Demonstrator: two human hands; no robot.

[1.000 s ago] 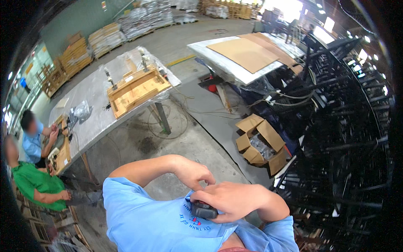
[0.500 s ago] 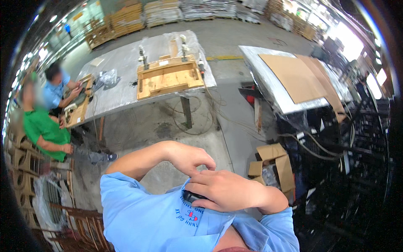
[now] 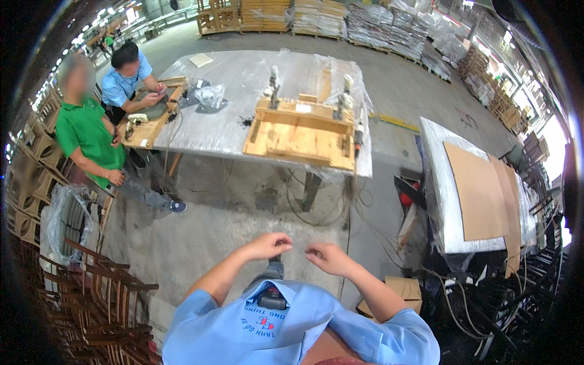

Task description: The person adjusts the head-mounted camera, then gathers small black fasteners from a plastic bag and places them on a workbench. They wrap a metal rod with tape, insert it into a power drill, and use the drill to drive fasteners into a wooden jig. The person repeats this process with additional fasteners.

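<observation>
Here are the two hands, left [image 3: 271, 244] and right [image 3: 328, 257], facing each other over the concrete floor [image 3: 213, 243], just apart, fingers loosely curled! Below them a dark object [image 3: 272, 298] sits at the front of the blue shirt [image 3: 231, 328], probably in its pocket, though shadow makes that hard to tell. Ahead, a wooden frame [image 3: 301, 137] with upright clamps rests on the plastic-covered table [image 3: 225, 131]; two co-workers [image 3: 91, 140] occupy its left end.

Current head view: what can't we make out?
All in head view:
Cardboard box: partly hidden by the right forearm; contents not visible.
Black device: partly covered by the blue shirt.
Right hand: palm turned away from camera.
Object held by the co-worker in blue: too small.
</observation>
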